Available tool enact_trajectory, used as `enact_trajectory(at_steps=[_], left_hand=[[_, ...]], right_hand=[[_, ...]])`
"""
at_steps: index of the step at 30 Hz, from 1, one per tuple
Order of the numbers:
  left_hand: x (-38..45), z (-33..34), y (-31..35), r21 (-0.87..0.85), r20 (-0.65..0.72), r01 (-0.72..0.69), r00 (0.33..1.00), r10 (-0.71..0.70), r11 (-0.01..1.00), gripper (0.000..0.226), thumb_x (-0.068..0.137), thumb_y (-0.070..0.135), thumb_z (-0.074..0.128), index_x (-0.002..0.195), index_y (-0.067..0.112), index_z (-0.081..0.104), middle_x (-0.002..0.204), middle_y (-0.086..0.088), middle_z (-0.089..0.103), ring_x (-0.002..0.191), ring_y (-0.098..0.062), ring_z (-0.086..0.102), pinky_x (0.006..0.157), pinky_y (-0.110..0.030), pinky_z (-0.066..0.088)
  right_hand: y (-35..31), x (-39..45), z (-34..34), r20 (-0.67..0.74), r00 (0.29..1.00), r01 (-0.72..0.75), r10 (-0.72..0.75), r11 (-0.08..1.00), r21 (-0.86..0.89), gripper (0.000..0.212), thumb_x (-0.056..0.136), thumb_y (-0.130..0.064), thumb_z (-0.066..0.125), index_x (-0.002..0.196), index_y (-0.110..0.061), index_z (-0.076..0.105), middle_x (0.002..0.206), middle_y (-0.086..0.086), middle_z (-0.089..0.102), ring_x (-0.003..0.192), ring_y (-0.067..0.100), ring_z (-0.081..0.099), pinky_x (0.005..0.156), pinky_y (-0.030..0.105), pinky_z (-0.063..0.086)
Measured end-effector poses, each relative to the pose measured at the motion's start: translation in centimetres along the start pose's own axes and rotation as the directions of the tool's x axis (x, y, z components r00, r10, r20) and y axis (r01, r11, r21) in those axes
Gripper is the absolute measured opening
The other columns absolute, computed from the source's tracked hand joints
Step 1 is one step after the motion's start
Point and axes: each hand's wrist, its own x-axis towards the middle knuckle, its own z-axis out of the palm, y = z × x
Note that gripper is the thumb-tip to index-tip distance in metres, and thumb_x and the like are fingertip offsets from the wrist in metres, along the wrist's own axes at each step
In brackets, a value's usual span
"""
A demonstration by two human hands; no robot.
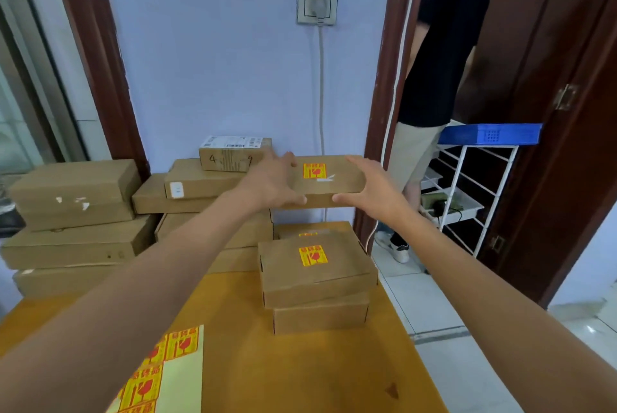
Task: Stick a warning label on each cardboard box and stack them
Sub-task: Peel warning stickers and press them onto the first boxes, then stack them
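Two forearms are entering from the lower left and lower right of the frame, and both are showing bare from the frame edge to the wrist, with no sleeve reaching into view. The left hand (pixel 270 180) and the right hand (pixel 369 187), at centre frame, are wearing no gloves. No ring, watch or band is showing on either wrist or on the visible fingers.
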Motion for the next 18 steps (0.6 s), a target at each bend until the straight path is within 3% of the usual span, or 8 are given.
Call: enact_trajectory(at_steps=[4,10,12,15,18], left_hand=[[2.3,2.8,-0.4,0.098,0.068,-0.007,0.998,0.001,0.995,0.066,0.084,0.054,0.068,0.139,0.026,0.045,0.143,-0.009,0.041,0.118,-0.034,0.058,0.098,-0.041,0.049],[5.2,5.4,-0.3,0.233,0.172,-0.009,0.985,-0.032,0.972,0.06,0.094,0.07,0.037,0.134,0.027,0.049,0.13,-0.004,0.06,0.118,-0.029,0.057,0.086,-0.042,0.048],[5.5,5.7,-0.4,0.095,0.181,0.014,0.983,-0.031,0.995,0.055,0.094,0.071,0.036,0.124,0.03,0.055,0.125,-0.001,0.063,0.116,-0.026,0.058,0.091,-0.043,0.049],[4.7,5.2,-1.3,-0.264,0.075,-0.017,0.996,0.038,0.964,0.031,0.095,0.058,0.051,0.108,0.033,0.064,0.115,0.007,0.068,0.109,-0.015,0.062,0.097,-0.041,0.05],[2.5,4.5,-2.3,-0.393,-0.014,-0.092,0.995,0.094,0.915,0.015,0.098,0.041,0.058,0.103,0.031,0.068,0.106,0.013,0.071,0.107,-0.005,0.062,0.096,-0.029,0.049]], right_hand=[[2.6,1.8,2.0,0.051,0.998,-0.043,0.042,0.999,0.018,0.104,0.072,-0.059,0.085,0.159,-0.036,0.034,0.163,0.003,0.037,0.148,0.022,0.038,0.119,0.048,0.037],[6.3,3.0,5.9,0.109,0.987,-0.122,0.12,0.993,0.009,0.101,0.076,-0.052,0.087,0.16,-0.034,0.034,0.164,0.002,0.035,0.146,0.025,0.041,0.117,0.052,0.041],[7.4,3.3,7.2,0.14,0.98,-0.145,0.142,0.989,0.016,0.097,0.077,-0.05,0.087,0.159,-0.034,0.038,0.164,0.003,0.036,0.146,0.026,0.041,0.119,0.05,0.038],[8.9,3.7,8.7,0.17,0.973,-0.172,0.158,0.982,0.073,0.089,0.08,-0.045,0.086,0.157,-0.031,0.043,0.161,0.004,0.037,0.145,0.025,0.041,0.12,0.047,0.037],[10.0,3.9,9.7,0.171,0.973,-0.179,0.154,0.974,0.142,0.086,0.08,-0.039,0.088,0.155,-0.029,0.047,0.161,0.002,0.035,0.144,0.023,0.039,0.12,0.04,0.035]])
